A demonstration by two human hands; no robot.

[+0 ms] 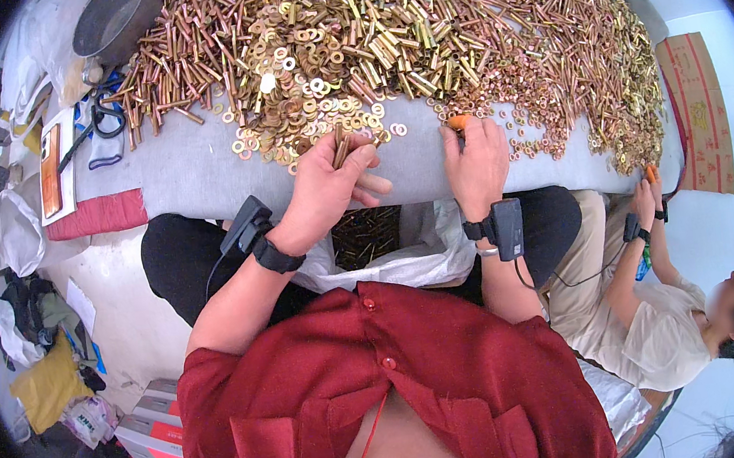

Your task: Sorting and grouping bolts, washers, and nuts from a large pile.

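My left hand is closed round a couple of brass-coloured metal rods or sleeves, which stick up between thumb and fingers. It hovers at the table's near edge, in front of a spread of flat washers. My right hand reaches to the small nut-like rings, its fingers bent together. An orange finger cover shows on one of its fingertips. Whatever those fingers pinch is hidden. Below and between my hands, an open white sack holds many dark metal pieces.
A large heap of metal sleeves covers the grey tabletop. At left are a metal bowl, black-handled scissors and a phone. A co-worker sits at right, hands at the pile, near a cardboard sheet.
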